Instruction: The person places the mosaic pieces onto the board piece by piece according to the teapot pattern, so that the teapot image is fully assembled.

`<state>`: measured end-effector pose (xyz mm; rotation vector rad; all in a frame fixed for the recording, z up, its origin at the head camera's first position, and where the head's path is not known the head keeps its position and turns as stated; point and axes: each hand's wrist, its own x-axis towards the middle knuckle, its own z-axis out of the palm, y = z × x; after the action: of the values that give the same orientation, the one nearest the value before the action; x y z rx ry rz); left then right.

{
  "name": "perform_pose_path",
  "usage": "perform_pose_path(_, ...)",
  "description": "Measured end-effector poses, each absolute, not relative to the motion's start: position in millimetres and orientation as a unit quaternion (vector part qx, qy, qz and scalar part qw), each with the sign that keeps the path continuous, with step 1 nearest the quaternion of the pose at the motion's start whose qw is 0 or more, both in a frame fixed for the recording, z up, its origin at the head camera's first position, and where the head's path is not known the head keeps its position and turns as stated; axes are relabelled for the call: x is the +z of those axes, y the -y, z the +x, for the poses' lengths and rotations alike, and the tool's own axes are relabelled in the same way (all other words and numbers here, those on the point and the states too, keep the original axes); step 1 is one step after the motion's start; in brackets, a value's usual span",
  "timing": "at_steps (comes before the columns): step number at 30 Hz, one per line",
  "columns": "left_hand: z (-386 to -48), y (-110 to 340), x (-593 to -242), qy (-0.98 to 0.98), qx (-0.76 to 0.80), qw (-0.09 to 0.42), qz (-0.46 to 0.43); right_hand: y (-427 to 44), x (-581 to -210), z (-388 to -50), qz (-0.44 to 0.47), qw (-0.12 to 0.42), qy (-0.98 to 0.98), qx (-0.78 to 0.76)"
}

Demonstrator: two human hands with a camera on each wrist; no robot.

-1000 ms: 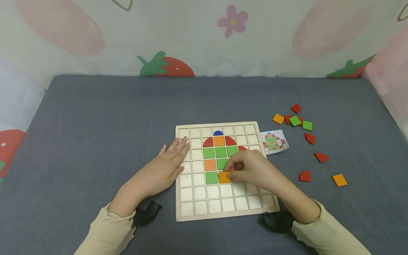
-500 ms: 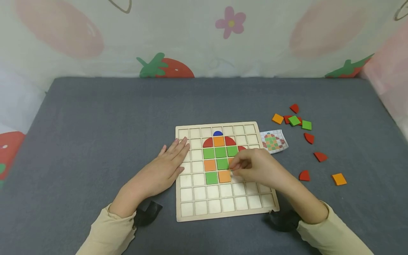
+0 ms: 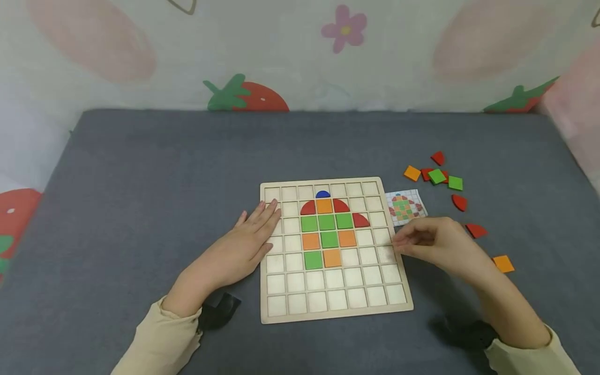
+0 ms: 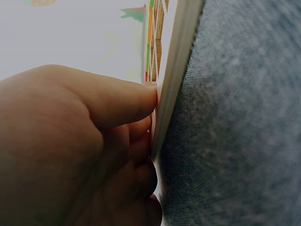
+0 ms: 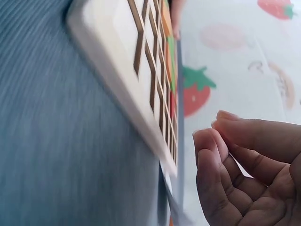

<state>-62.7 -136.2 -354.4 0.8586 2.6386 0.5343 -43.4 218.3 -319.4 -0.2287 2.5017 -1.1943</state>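
Observation:
A wooden grid board (image 3: 335, 315) lies on the table. In its cells sit a blue half-circle (image 3: 323, 194), several red quarter-circles (image 3: 360, 220), green squares (image 3: 329, 240) and orange squares (image 3: 332, 258). My left hand (image 3: 239, 250) rests flat with straight fingers over the board's left edge, its thumb (image 4: 134, 103) at the rim. Above the right edge, my right hand (image 3: 442, 247) hovers with its fingers loosely bent. The right wrist view shows nothing between those fingertips (image 5: 204, 141).
Beyond the board's right edge lies a small printed pattern card (image 3: 407, 207). Loose pieces are scattered at the right: green squares (image 3: 455, 183), orange squares (image 3: 503, 263) and red quarter-circles (image 3: 459, 202). A patterned curtain (image 3: 300, 52) hangs behind the table (image 3: 164, 156).
My right hand has let go of the orange square, which lies in a cell beside the lower green one. It has moved right to the board's edge. The left hand has stayed put.

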Motion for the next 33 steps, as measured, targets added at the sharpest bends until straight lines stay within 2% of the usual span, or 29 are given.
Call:
perform_pose_path(9,-63,139,-351,-0.923,0.186,0.164,0.295,-261,-316,-40,-0.040,0.136,-0.903,-0.405)
perform_pose_path(15,-62,141,-350,-0.923,0.190,0.166,0.292,-290,-316,-42,-0.010,0.134,-0.898,-0.419)
perform_pose_path(24,-62,144,-351,-0.921,0.193,0.162,0.298,-307,-319,-58,0.043,0.134,-0.892,-0.429)
perform_pose_path(33,-64,138,-351,-0.915,0.201,0.163,0.308,-331,-330,-82,0.046,0.124,-0.867,-0.481)
